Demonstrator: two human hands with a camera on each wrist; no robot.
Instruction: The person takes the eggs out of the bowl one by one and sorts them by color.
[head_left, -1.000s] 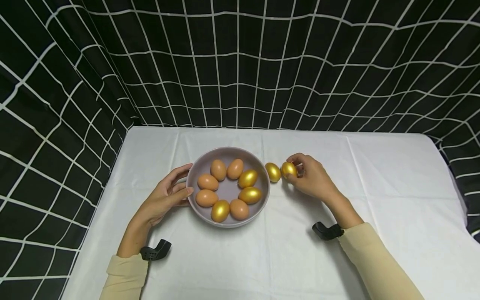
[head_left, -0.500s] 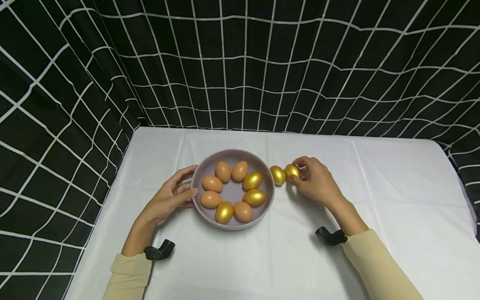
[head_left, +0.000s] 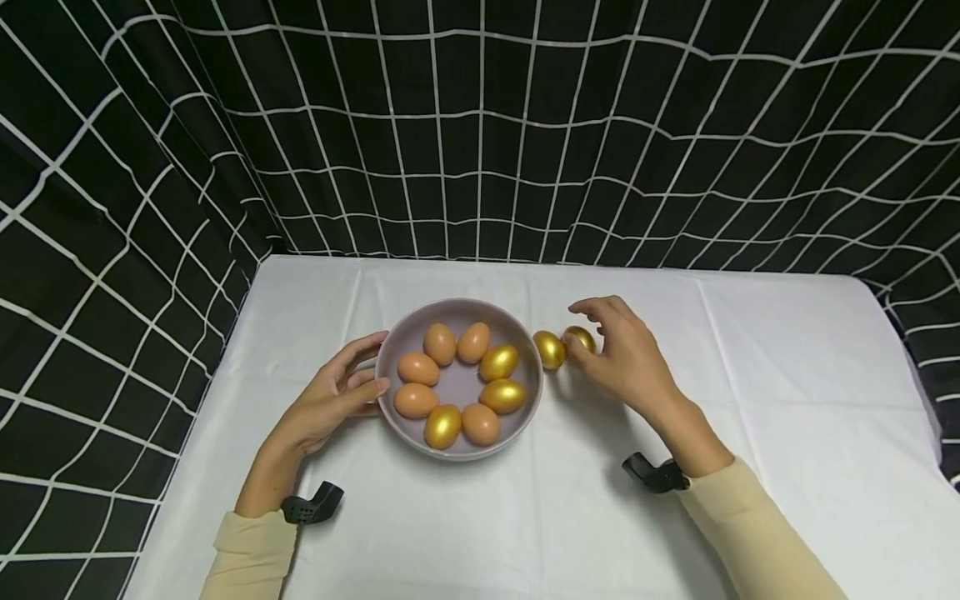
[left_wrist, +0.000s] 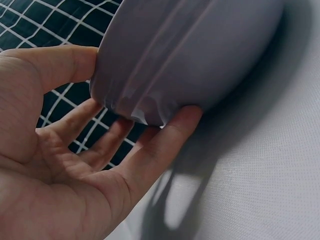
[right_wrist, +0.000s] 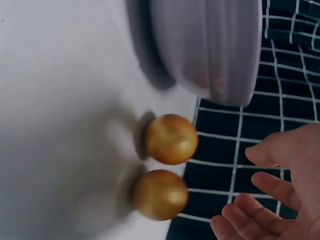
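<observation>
A mauve bowl (head_left: 459, 458) sits on the white cloth with a ring of brown eggs (head_left: 416, 400) and golden eggs (head_left: 502, 396) inside. My left hand (head_left: 333, 396) holds the bowl from the left, its thumb at the rim and fingertips against the outer wall, as the left wrist view shows. Right of the bowl, a golden egg (head_left: 550, 350) lies close to it, with another golden egg (head_left: 581, 338) just beyond. My right hand (head_left: 626, 354) hovers over that farther egg, thumb and fingers spread. In the right wrist view, this hand (right_wrist: 272, 192) holds nothing and both golden eggs (right_wrist: 171, 139) stand apart from it.
A white cloth (head_left: 465, 533) covers the table. Dark curtains with a white grid (head_left: 480, 142) rise behind and at the left of it. Each wrist wears a black camera mount (head_left: 313, 503).
My right hand has let go of the farther golden egg, its fingers spreading and lifting off. The left hand has stayed at the bowl.
</observation>
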